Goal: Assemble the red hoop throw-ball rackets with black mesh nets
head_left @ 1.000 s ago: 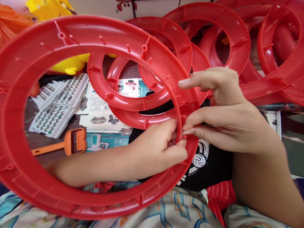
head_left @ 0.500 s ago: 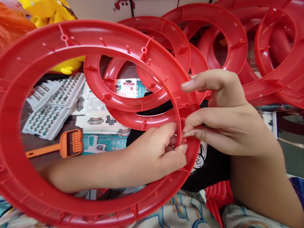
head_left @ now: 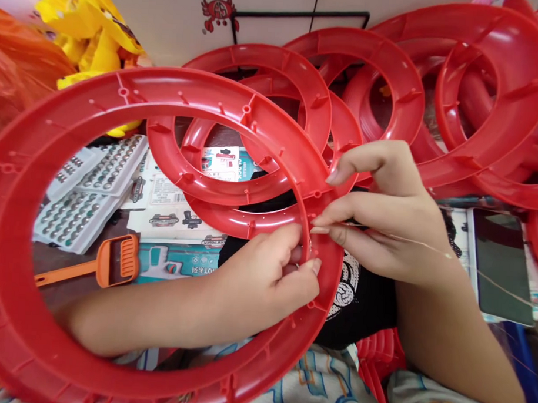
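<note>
A large red plastic ring [head_left: 12, 233], ribbed and pegged on its hollow side, fills the left and middle of the head view. My left arm passes through its opening, and my left hand [head_left: 275, 272] grips the ring's right inner edge between thumb and fingers. Just right of that edge, my right hand [head_left: 378, 223] pinches a thin pale thread or wire [head_left: 420, 242] between thumb and index finger, its other fingers lifted. The strand trails off to the right across the palm. Its end at the ring's edge is too small to make out.
More red rings [head_left: 376, 40] stand stacked behind. At left lie clear trays of metal balls [head_left: 69, 218], an orange scoop [head_left: 117, 261] and printed toy boxes [head_left: 178, 263]. A phone-like dark screen [head_left: 500, 262] lies at right, near a yellow plush-like figure's opposite side.
The held ring and both hands sit slightly lower and further left in view. More of the thin strand shows, stretching rightward from my right hand. Both grips stay the same.
</note>
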Available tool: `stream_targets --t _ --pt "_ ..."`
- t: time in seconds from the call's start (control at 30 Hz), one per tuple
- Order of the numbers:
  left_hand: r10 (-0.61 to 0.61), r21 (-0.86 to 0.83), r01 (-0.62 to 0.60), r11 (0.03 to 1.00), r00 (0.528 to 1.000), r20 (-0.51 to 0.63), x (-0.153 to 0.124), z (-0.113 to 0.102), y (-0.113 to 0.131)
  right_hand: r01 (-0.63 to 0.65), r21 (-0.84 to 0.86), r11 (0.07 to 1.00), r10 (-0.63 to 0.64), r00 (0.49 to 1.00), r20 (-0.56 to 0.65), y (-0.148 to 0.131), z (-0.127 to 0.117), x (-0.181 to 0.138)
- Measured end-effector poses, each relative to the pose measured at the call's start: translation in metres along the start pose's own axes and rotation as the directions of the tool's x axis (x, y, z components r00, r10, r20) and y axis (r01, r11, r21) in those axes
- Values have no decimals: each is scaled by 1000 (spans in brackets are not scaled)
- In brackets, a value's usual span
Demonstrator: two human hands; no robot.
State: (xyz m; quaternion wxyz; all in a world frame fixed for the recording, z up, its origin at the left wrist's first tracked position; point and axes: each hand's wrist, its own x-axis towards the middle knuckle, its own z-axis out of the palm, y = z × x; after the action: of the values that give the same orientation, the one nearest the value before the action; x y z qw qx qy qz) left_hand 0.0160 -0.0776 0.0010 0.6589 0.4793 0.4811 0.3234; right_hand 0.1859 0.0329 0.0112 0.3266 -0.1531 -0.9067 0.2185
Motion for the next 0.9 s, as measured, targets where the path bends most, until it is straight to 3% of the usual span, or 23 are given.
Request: stream_targets --t 0.2,0.33,0.43,0.63,0.83,0.9 --pt "5 -91 -2 996 999 37 0 4 -2 66 393 917 -49 997 -53 5 1 2" --pt "-28 -48 30 998 999 46 -1 5 -7 -7 585 811 58 996 -67 3 9 1" --pt "-9 -44 12 999 998 61 -3 5 -6 -14 592 806 113 985 -130 1 17 -2" --pt "6 -158 9 987 996 94 -5 5 4 53 437 898 100 942 -321 5 29 -4" --pt "-6 -189 26 982 994 107 -3 6 2 132 443 887 42 931 -362 9 31 -2" --pt "-5 -181 22 983 996 94 -3 7 -1 136 431 892 -13 960 -278 8 20 -2"
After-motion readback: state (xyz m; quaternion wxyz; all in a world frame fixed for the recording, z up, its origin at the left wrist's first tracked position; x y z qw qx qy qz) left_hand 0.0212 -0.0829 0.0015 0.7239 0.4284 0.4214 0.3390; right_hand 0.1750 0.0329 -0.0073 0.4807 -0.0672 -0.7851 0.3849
